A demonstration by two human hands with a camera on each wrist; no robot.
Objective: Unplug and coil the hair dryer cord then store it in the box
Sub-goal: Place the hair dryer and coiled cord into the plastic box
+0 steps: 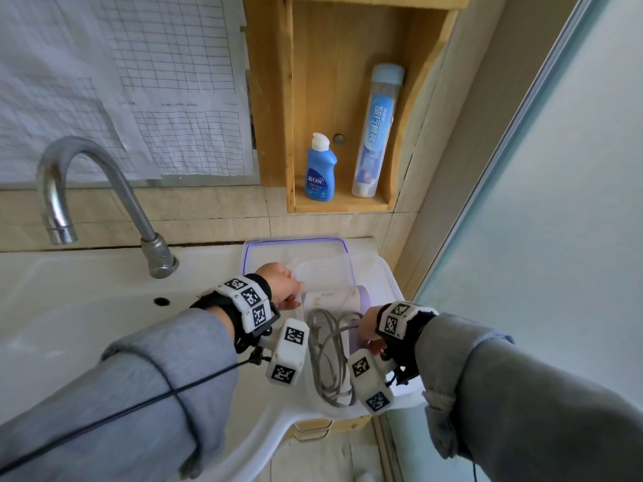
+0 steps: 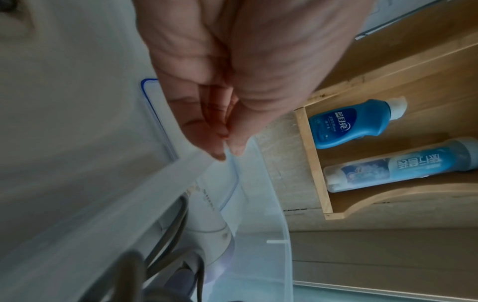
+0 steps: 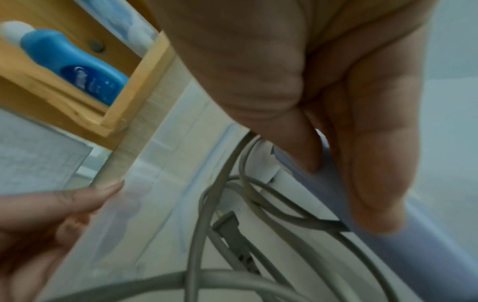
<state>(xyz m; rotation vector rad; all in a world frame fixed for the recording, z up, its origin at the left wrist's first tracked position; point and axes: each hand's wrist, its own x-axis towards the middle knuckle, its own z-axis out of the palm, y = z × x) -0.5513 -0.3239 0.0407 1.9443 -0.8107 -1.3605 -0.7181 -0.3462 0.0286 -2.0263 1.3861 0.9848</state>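
A clear plastic box (image 1: 392, 280) stands on the right end of the sink counter. Inside lies the white and lavender hair dryer (image 1: 334, 295) with its grey cord (image 1: 327, 356) coiled in loops beside it. The plug (image 3: 227, 222) rests among the loops. My left hand (image 1: 282, 285) pinches the box's left rim, thumb against fingertips (image 2: 220, 143). Reaching into the box, my right hand (image 1: 368, 328) holds the dryer's lavender handle (image 3: 333, 183) between thumb and fingers.
A blue-edged lid (image 1: 295, 241) lies behind the box against the wall. Left of the box are the white basin (image 1: 87, 307) and a curved metal tap (image 1: 104, 189). A wooden wall shelf (image 1: 275, 99) above holds a blue bottle (image 1: 320, 172) and a tall tube (image 1: 375, 133).
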